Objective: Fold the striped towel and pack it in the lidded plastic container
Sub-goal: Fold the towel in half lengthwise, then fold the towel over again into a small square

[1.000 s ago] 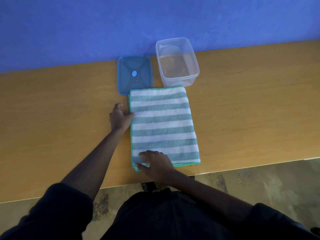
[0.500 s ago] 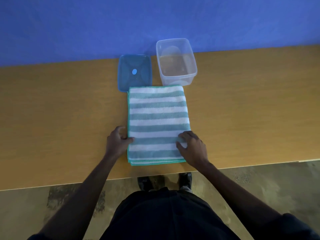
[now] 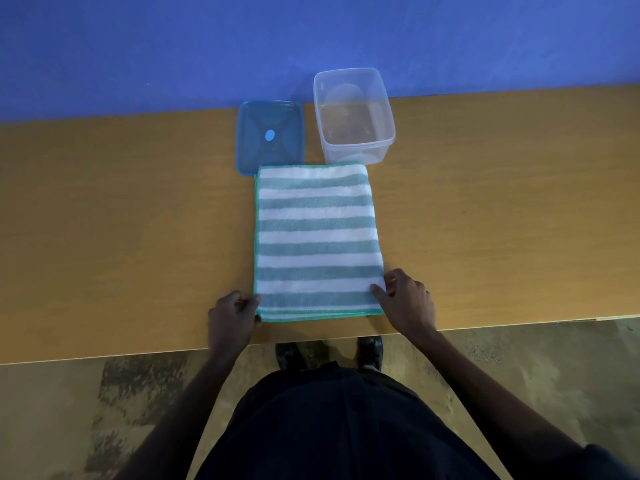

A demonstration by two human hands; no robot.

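The striped towel [image 3: 317,242], white and teal with a green hem, lies flat on the wooden table as a folded rectangle. My left hand [image 3: 232,320] pinches its near left corner. My right hand [image 3: 405,301] pinches its near right corner. Just beyond the towel's far edge stands the clear plastic container [image 3: 353,116], uncovered, with nothing in it. Its blue lid [image 3: 270,136] lies flat to the left of the container, touching the towel's far left corner.
The wooden table [image 3: 121,220] runs the full width of the view against a blue wall [image 3: 173,46]. Its near edge lies just below my hands. My dark clothing and shoes show below, over a mottled floor.
Both hands slid down the towel's sides to its near corners; the right hand went from the near left part across to the right edge. The towel lies straighter.
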